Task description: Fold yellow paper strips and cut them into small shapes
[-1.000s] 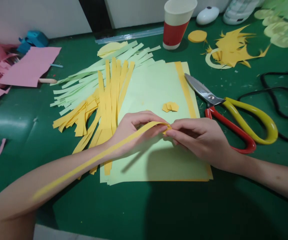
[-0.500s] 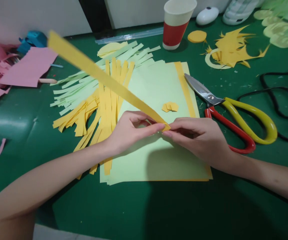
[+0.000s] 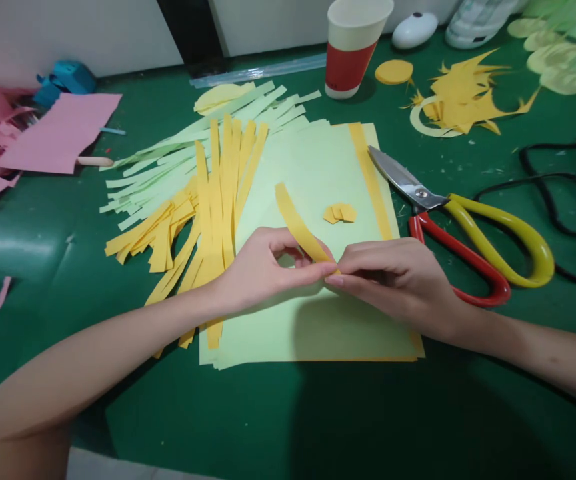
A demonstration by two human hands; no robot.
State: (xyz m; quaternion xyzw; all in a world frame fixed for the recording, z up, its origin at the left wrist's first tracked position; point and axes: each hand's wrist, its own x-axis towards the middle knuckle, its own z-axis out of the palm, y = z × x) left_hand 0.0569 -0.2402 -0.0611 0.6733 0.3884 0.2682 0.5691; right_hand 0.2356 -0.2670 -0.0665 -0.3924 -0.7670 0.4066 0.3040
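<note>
Between my fingertips is a yellow paper strip [image 3: 302, 230], its free end curving up and to the left. My left hand [image 3: 273, 267] pinches the strip near its lower end with thumb and fingers. Meeting it there, my right hand [image 3: 393, 273] is closed on the same end, which the fingers partly hide. Both hands are above a stack of pale green paper sheets [image 3: 263, 333]. A few small folded yellow paper pieces [image 3: 341, 213] lie on the sheets just beyond my hands. Many loose yellow strips [image 3: 218, 200] lie to the left of my left hand.
Scissors [image 3: 421, 193] with red and yellow handles lie right of the sheets. Green paper strips [image 3: 158, 173] and pink paper [image 3: 63, 133] are at left. A paper cup [image 3: 352, 60], yellow scraps [image 3: 468, 93] and a black cord [image 3: 543, 180] lie on the green table [image 3: 208, 420].
The strip's free end has swung down and in from the upper left, and the strip now looks much shorter and curved. Both hands stay nearly in place.
</note>
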